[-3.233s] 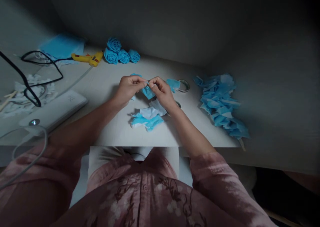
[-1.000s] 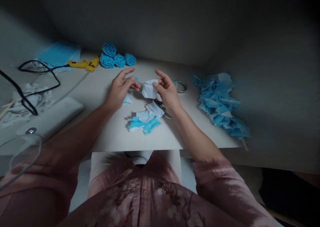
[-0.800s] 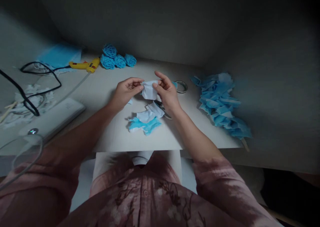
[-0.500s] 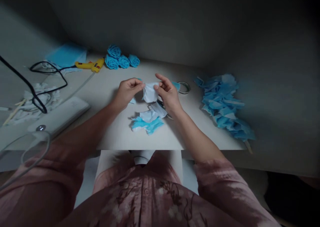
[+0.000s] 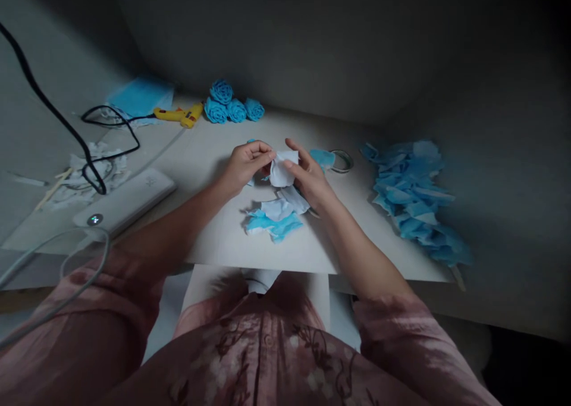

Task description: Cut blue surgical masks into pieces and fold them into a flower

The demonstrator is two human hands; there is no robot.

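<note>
My left hand [image 5: 244, 166] and my right hand [image 5: 308, 176] meet over the middle of the white table [image 5: 214, 239], both pinching a small white piece of cloth [image 5: 281, 169] held just above it. The left fingers are curled on its left edge, the right thumb and fingers grip its right side. Below the hands lies a small heap of blue and white cloth pieces [image 5: 274, 216]. Part of a pair of scissors shows under my right wrist.
Three blue cloth roses [image 5: 233, 105] and a yellow glue gun [image 5: 181, 115] with a black cable sit at the back. A pile of blue cut pieces [image 5: 417, 196] lies right, a tape ring [image 5: 341, 161] beside it. A white power strip [image 5: 127, 199] and white scraps lie left.
My right hand picked up a white piece in place of the blue one. My left hand closed in and took its other edge. The view shifted slightly.
</note>
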